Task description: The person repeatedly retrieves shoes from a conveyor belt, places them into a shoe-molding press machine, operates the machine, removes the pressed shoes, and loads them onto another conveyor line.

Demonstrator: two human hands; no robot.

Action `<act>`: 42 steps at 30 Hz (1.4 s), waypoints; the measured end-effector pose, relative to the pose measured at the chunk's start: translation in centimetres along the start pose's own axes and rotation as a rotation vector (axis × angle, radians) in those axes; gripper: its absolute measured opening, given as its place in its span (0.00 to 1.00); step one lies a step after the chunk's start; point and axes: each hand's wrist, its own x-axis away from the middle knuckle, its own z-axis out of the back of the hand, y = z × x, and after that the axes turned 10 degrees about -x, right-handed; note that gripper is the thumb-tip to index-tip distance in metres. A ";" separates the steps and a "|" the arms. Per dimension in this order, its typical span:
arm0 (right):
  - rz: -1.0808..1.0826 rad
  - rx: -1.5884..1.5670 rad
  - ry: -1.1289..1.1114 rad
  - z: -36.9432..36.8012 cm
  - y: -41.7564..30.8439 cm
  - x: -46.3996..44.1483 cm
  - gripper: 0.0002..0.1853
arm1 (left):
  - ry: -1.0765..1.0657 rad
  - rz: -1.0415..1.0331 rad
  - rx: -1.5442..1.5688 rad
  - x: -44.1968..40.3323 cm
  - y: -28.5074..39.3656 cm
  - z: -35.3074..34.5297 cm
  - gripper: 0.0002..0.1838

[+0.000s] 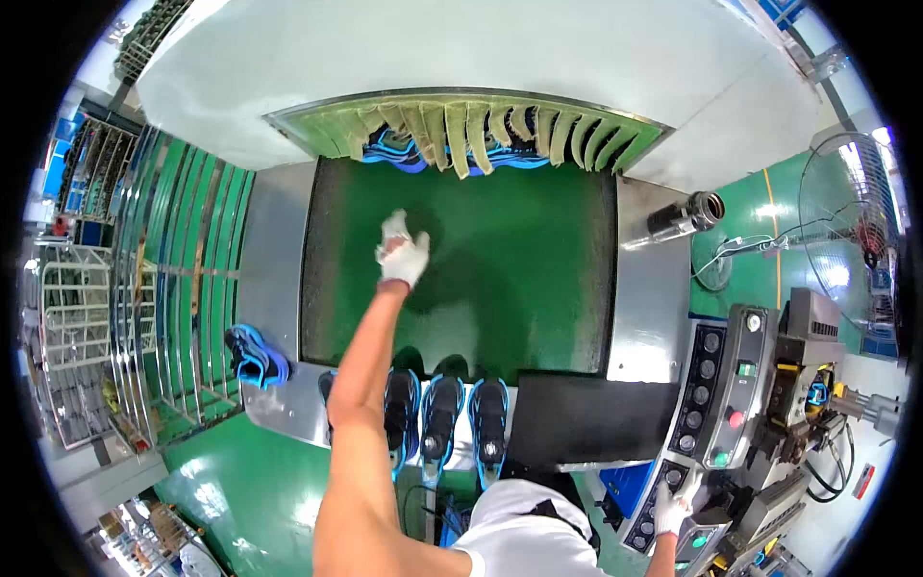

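Left hand [402, 252]: gloved, stretched out over the green belt [519, 260], thumb apart from the other fingers, nothing visible in its grip.
Right hand [671, 510]: gloved, down by the control panel [735, 385] – from here I can't tell how its fingers stand or whether they touch anything.
Shoes under the flaps: blue-trimmed shoes [392, 154] sit in the opening, partly hidden by the hanging flaps [466, 135]; I'd count these as done.
Near row: three dark shoes [442, 418] stand side by side along the near edge, another half hidden behind the left forearm [363, 370]; these look left to do.
Off to the side: a lone shoe [260, 358] rests on the left metal ledge [274, 240].
Progress: partway, I'd judge.
Edges: metal ledges flank the belt; a dark cylinder [685, 217] lies on the right one, and a black mat [591, 419] borders the near right corner.
Room: widest to the left hand's right, between row and flaps.
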 end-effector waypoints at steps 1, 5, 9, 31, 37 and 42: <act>-0.044 0.028 -0.057 -0.8 0.4 1.6 0.51 | 0.106 -0.032 0.042 -4.1 -1.1 -0.2 0.39; -0.332 -0.043 -0.231 -4.8 4.1 5.8 0.48 | 0.064 -0.008 -0.087 -15.8 1.1 6.4 0.43; -0.673 -0.503 -0.339 -8.5 4.9 7.8 0.42 | 0.024 0.012 -0.114 -22.2 -0.7 2.2 0.35; 0.447 -0.601 -0.207 -1.0 -21.6 3.0 0.38 | -0.512 -1.207 0.315 27.9 22.6 6.5 0.13; 0.010 -1.093 -0.110 4.8 -7.1 5.7 0.32 | -0.671 -1.785 0.354 42.1 39.8 9.9 0.16; -0.238 -1.702 0.147 0.7 5.3 13.6 0.43 | -0.438 -1.993 0.834 51.6 49.1 14.6 0.27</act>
